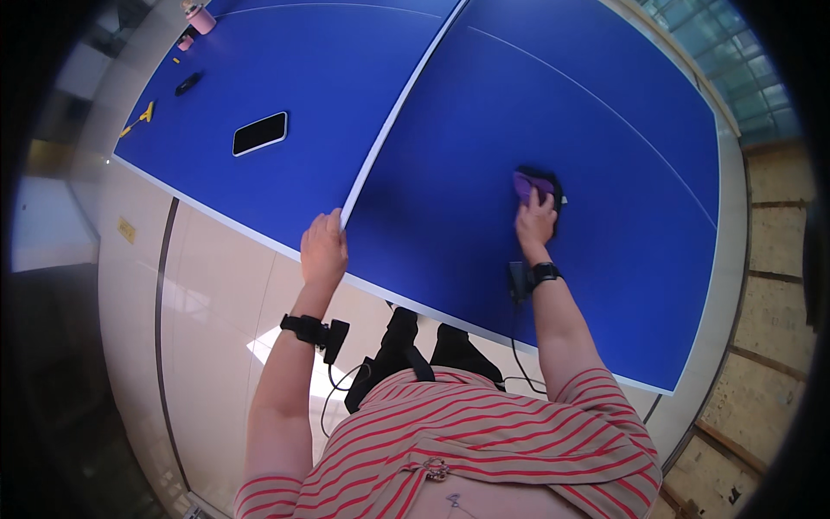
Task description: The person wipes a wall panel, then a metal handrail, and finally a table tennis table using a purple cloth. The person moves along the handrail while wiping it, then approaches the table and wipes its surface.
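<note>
My right hand [538, 218] is closed on a soft purple and black cloth [529, 183], which lies bunched against the blue table tennis table [622, 285]. Part of the cloth is hidden under my fingers. Along the near edge of the table, at the end of the white centre line [379, 147], my left hand [325, 249] is closed over the rim, fingers together. A black strap with a small dark device sits on each wrist, and cables run from both devices toward my waist.
A phone [260, 134] lies dark side up on the left half. Farther left are a yellow tool [141, 118], a small black object [188, 83] and a pink bottle [200, 18]. Wooden panels [761, 303] stand beyond the right edge. Pale tiles [216, 277] cover the floor.
</note>
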The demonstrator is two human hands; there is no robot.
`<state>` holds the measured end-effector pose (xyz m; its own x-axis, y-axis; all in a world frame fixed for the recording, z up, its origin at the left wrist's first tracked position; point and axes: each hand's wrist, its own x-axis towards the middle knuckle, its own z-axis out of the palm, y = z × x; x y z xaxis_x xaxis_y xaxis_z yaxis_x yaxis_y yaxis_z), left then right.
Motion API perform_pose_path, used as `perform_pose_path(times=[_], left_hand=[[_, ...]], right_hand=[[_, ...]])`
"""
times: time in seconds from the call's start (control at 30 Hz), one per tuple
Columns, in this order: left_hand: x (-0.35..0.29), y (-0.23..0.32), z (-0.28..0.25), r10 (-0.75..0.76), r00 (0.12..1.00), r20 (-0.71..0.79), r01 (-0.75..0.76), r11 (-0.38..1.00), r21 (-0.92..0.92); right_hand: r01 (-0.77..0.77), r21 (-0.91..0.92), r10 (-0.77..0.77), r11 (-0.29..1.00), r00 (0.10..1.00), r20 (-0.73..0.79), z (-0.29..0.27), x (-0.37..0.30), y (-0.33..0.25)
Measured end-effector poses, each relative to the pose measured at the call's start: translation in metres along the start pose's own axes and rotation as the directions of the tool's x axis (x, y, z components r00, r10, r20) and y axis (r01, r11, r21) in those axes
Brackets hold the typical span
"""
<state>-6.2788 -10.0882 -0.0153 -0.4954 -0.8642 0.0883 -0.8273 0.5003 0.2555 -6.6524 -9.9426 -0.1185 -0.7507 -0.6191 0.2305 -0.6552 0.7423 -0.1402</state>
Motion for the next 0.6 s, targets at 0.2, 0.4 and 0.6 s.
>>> perform_pose_path(times=[0.2, 0.4, 0.6], left_hand=[[0.002, -0.017, 0.006, -0.082, 0.997, -0.006, 0.079, 0.972, -0.223], [0.009, -0.029, -0.002, -0.188, 0.977, 0.105, 0.207, 0.951, -0.228], [0.007, -0.029, 0.004, -0.187, 0.974, 0.126, 0.213, 0.947, -0.240]], right_hand=[[0.573, 0.377, -0.609, 0.728, 0.793, -0.030, -0.020, -0.080, -0.139], [0.684, 0.582, -0.864, 0.439, 0.499, 0.065, -0.051, -0.116, -0.177], [0.528, 0.355, -0.577, 0.771, 0.816, 0.039, 0.009, 0.020, -0.201]])
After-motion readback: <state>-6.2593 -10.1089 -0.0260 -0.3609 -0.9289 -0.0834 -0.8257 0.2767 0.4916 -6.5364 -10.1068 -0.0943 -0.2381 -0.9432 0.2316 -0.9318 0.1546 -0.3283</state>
